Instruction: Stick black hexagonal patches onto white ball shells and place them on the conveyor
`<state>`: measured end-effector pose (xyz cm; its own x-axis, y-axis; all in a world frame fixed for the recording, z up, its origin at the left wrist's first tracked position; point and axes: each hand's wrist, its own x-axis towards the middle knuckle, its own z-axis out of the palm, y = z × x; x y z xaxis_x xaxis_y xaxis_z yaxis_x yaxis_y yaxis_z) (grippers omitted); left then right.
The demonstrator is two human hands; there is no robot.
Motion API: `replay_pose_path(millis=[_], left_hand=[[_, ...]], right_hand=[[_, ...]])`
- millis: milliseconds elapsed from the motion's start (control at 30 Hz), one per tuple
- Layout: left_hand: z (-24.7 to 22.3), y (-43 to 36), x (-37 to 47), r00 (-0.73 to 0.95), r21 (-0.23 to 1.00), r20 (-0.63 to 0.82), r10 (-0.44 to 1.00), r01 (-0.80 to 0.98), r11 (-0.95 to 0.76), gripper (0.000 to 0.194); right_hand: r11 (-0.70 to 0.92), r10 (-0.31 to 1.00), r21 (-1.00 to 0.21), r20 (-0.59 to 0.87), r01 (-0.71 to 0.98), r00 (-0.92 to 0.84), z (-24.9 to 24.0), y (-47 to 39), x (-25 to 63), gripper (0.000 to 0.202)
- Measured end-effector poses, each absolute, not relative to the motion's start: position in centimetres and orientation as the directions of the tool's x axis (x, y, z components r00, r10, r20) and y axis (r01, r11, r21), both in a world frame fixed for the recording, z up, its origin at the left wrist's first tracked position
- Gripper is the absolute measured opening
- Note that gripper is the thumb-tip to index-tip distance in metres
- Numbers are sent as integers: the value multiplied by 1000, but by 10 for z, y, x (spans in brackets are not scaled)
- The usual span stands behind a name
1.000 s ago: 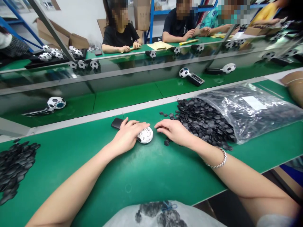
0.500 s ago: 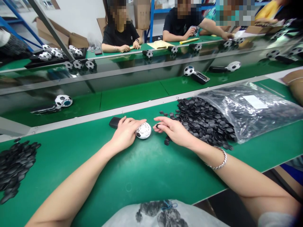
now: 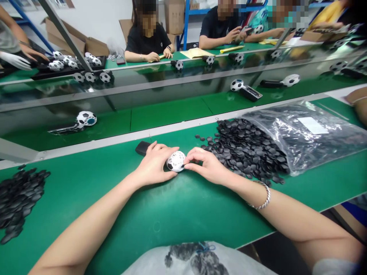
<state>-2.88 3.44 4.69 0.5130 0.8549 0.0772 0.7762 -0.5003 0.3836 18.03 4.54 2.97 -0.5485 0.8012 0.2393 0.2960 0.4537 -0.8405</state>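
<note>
My left hand (image 3: 156,163) is wrapped round a soccer-ball-headed piece with a black handle (image 3: 142,148). Its white ball (image 3: 175,161) shows black patches and open cut-outs, and pokes out between my thumb and fingers. At the ball's right side, my right hand (image 3: 205,164) pinches a small black patch piece (image 3: 184,165) against the surface; the fingertips hide most of it. Just right of that hand spreads a heap of loose black patch pieces (image 3: 246,147), spilling from a clear plastic bag (image 3: 315,133) with a white label.
Another pile of black pieces (image 3: 21,198) lies at the left of the green table (image 3: 137,229). Beyond a metal rail, a green conveyor (image 3: 166,114) carries several ball-headed pieces (image 3: 86,118). Co-workers sit across from me, with a tray of balls (image 3: 69,63) at far left.
My right hand has moved left, bringing the black piece from beside the ball onto it. My left thumb has spread to the ball's near side. Pieces on the conveyor have shifted right.
</note>
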Motion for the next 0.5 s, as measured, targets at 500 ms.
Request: replay_pose_path(millis=[500], left_hand=[[46, 30, -20, 447, 397, 121, 886, 796, -456, 59]], right_hand=[[406, 827, -867, 214, 289, -520, 18, 47, 177, 21]])
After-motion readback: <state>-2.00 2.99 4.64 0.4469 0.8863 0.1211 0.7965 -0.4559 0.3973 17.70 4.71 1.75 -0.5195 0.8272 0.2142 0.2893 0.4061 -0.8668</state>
